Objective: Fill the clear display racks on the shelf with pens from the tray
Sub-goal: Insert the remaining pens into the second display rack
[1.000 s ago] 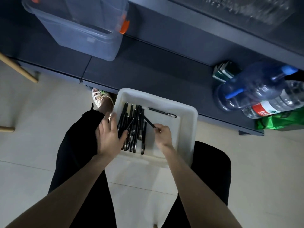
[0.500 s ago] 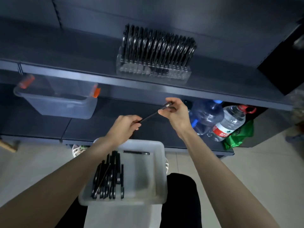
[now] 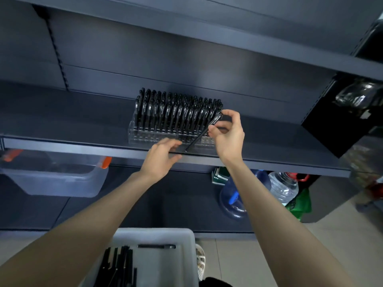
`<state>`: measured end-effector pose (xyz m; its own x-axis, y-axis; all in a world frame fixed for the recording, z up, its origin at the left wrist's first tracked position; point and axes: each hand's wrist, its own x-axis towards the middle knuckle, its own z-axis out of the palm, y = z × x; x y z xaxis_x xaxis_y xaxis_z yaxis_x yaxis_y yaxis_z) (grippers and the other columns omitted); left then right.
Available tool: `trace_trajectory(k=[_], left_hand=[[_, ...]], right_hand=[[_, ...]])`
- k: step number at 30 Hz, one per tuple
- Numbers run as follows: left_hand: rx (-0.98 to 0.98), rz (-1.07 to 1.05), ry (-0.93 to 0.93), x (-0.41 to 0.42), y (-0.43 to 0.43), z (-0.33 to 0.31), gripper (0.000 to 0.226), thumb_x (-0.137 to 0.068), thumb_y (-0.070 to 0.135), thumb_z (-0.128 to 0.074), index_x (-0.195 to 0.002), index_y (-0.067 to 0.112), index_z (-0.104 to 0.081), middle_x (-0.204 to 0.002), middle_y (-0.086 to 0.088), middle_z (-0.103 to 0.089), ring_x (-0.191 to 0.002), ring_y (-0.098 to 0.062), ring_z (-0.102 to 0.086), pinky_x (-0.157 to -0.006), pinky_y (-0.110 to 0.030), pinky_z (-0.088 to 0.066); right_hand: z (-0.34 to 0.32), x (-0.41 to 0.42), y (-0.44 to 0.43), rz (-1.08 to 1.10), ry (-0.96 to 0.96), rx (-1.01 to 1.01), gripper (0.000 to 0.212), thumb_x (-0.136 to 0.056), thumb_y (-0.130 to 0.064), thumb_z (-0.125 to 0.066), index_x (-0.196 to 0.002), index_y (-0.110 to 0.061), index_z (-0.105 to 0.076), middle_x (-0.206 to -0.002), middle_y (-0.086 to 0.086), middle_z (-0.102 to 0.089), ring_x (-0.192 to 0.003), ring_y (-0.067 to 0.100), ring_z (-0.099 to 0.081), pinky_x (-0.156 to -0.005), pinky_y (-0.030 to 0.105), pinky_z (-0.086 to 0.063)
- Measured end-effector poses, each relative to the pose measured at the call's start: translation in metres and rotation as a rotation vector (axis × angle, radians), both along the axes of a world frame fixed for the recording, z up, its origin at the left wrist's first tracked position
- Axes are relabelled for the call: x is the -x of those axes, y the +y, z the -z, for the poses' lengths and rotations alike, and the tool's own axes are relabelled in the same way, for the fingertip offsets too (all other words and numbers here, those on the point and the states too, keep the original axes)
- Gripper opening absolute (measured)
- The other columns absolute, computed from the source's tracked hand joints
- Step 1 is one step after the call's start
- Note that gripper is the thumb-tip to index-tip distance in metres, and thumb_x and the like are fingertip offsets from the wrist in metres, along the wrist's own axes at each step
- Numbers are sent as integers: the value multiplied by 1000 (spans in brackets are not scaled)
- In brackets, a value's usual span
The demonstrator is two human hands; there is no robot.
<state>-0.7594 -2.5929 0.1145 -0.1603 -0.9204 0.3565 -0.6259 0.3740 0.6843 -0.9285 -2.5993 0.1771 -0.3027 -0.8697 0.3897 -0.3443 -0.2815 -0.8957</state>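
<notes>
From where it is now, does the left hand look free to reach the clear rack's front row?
Probably yes. The left hand hovers empty at the shelf edge, just short of the clear rack; only the pen in the right hand slants across the right end.

L hand point(image 3: 160, 157) let go of pen point(image 3: 204, 131); R hand point(image 3: 228, 132) carried it up to rack point(image 3: 172, 137), tip seemingly just short.

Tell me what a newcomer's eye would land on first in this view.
First, the clear plastic display rack packed with upright black pens, mid-shelf on the dark metal shelf. Next, the right hand at the rack's right end, holding one black pen tilted, tip down, while the empty left hand hovers at the shelf edge. Bottom centre, a white plastic tray holds more pens.
</notes>
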Motion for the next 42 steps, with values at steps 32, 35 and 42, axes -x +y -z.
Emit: trace_trajectory(k=[32,35,42], left_hand=[[285,-202,-563,-34,-61,43,48,-86,22,-65,-129,5,-53,-122,-14,-52,-116,-36,-47,-109,-54,-22],[272,-194,-560,-35,-60,42,48,-88,24,-61,-132,5,-50,-126,-13,-50,-119,-35,-44,-112,-52,-18],[245,-159,-486,-35,-51,38,48,-93,23,-54,-137,7,-44,-140,-10,-42,-135,-29,-30,-116,-43,-3]], right_hand=[[6,-9,-84,73,871,-90,52,-84,6,-49,-131,-11,-35,-91,12,-62,-82,31,-59,-74,44,-50],[14,-11,-79,53,849,-116,50,-87,5,-49,-132,-11,-34,-88,13,-62,-81,32,-60,-74,46,-51],[17,-11,-74,67,786,-131,52,-93,-3,-49,-139,-15,-31,-88,13,-66,-80,32,-61,-76,45,-51]])
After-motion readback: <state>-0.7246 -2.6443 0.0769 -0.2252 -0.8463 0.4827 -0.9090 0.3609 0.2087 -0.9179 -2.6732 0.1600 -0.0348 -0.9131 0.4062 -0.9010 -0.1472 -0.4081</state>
